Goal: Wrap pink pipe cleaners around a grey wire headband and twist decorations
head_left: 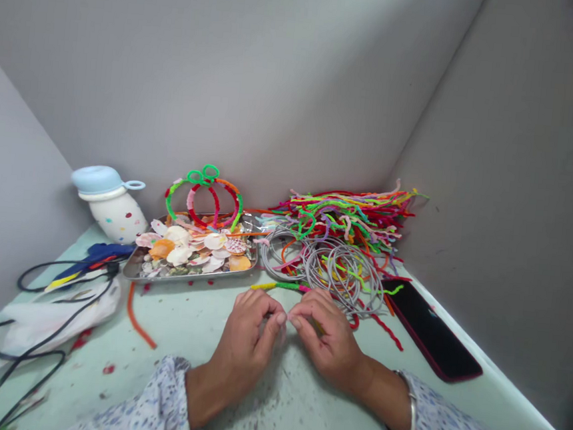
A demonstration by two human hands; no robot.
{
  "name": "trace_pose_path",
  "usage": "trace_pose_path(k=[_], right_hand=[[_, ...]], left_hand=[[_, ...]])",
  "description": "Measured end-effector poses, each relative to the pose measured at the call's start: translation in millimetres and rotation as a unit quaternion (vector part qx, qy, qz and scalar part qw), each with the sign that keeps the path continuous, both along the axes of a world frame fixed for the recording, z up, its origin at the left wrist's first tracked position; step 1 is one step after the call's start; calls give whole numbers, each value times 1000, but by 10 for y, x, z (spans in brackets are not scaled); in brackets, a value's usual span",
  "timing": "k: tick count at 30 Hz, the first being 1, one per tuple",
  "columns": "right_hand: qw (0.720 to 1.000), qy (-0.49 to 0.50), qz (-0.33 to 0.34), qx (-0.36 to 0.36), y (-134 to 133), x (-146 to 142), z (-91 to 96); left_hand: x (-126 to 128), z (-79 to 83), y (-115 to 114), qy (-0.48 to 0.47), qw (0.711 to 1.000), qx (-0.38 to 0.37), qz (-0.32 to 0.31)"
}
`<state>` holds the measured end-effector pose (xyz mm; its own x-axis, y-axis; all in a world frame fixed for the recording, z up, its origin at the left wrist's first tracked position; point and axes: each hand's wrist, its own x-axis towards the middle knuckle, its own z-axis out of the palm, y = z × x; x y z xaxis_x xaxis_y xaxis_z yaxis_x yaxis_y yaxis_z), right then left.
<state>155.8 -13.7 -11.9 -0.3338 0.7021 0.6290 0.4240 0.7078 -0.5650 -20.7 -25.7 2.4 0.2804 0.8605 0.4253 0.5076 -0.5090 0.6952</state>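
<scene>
My left hand (251,329) and my right hand (329,336) meet low over the table, thumbs and forefingers pinched tip to tip. Between them is a ring wrapped in coloured pipe cleaners (287,286); its yellow, green and pink far side shows beyond my knuckles. A bit of yellow also shows inside the curl of my right hand. Something thin and pale pink, perhaps a pipe cleaner end, is at the fingertips, too blurred to make out fully. My fingers hide the rest of the ring. Just beyond my right hand lie coils of grey wire (337,266).
A metal tray (195,277) holds shells (179,236) and finished pipe cleaner hoops (239,207). Loose pipe cleaners (347,213) are heaped behind the wire. A phone (431,331) lies right. Left are a white bottle (116,210), black cable (16,358) and plastic bag (72,313).
</scene>
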Motion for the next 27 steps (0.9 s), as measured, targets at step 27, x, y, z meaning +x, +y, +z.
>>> trace_pose_path(k=[27], right_hand=[[1000, -1, 14, -5, -1, 10, -9]], left_hand=[[8, -7, 7, -17, 998, -46, -29]])
